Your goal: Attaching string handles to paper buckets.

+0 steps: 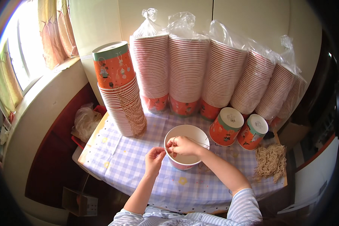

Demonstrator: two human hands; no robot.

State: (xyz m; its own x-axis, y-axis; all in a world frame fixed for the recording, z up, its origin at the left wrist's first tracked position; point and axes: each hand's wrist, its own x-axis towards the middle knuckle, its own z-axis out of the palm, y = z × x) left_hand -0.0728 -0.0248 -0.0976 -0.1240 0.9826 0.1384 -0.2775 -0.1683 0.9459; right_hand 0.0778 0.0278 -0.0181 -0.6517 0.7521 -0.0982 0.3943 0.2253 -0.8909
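A paper bucket (187,132), white inside, stands upright on the table in front of me. My right hand (183,146) reaches over its opening, fingers closed on a thin tan cord (173,144) near the left side of the rim. From outside that rim, my left hand (154,159) pinches the cord's end between thumb and finger. Whether the cord passes through the bucket's wall is too small to tell. Part of it also runs inside, toward the right rim. A bundle of loose tan cords (270,162) lies at the table's right end.
Tall stacks of paper buckets (188,67) in clear plastic bags line the back. At left stands an unbagged stack (120,107) with cords hanging down its side. Two orange buckets (225,127) (253,132) sit upside down at right. A checked cloth (130,165) covers the table.
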